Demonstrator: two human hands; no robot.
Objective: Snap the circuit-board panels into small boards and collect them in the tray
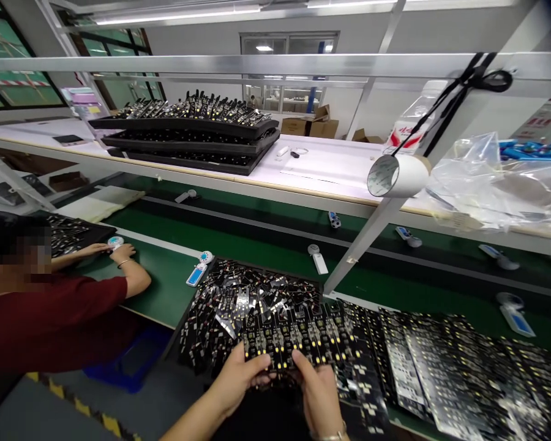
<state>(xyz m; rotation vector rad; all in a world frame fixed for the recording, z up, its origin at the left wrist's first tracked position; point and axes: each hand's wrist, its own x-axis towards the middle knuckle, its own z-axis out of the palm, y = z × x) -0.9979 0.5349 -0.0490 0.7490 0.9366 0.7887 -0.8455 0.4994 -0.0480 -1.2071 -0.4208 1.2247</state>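
My left hand (239, 380) and my right hand (319, 392) both grip the near edge of a black panel of small circuit boards (294, 343) with yellow parts, held low at the bench front. Under and behind the panel lies a heap of loose black circuit boards (248, 300). More board panels (441, 361) are fanned out flat to the right of my right hand.
A co-worker in a dark red shirt (50, 318) sits at left, hands on a small white device (115, 242). Small white and blue devices (197, 272) lie along the green conveyor belt (266, 236). Stacked black trays (188, 138) and a tape roll (395, 176) are on the shelf.
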